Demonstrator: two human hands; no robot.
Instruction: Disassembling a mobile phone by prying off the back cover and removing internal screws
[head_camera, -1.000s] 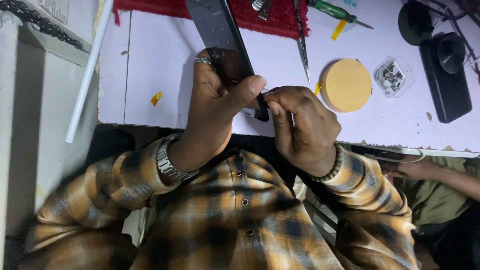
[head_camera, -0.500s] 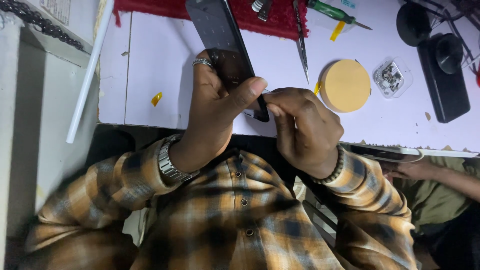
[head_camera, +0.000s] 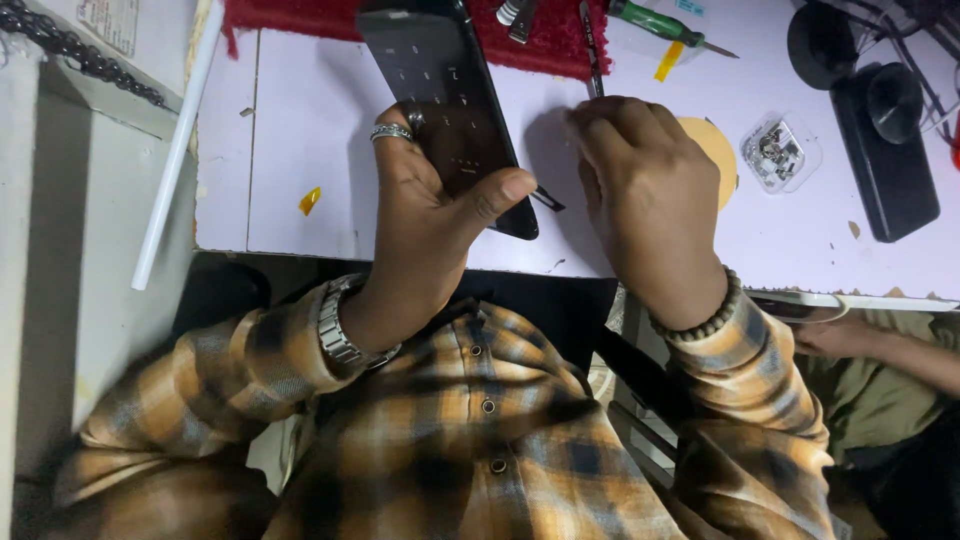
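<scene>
I see the pale lilac table (head_camera: 300, 150) filling the upper view, a red mat (head_camera: 300, 25) along its 12 o'clock edge. At centre the left hand (head_camera: 425, 215) is clamped around a dark phone (head_camera: 445, 95), thumb across its lower end (the handset tilts toward 11 o'clock). At 3 o'clock of it the right hand (head_camera: 650, 195) is curled knuckles-up; I cannot tell what it holds. A round yellow disc (head_camera: 718, 148) peeks out beside it, a green-handled screwdriver (head_camera: 665, 25) at 1 o'clock.
</scene>
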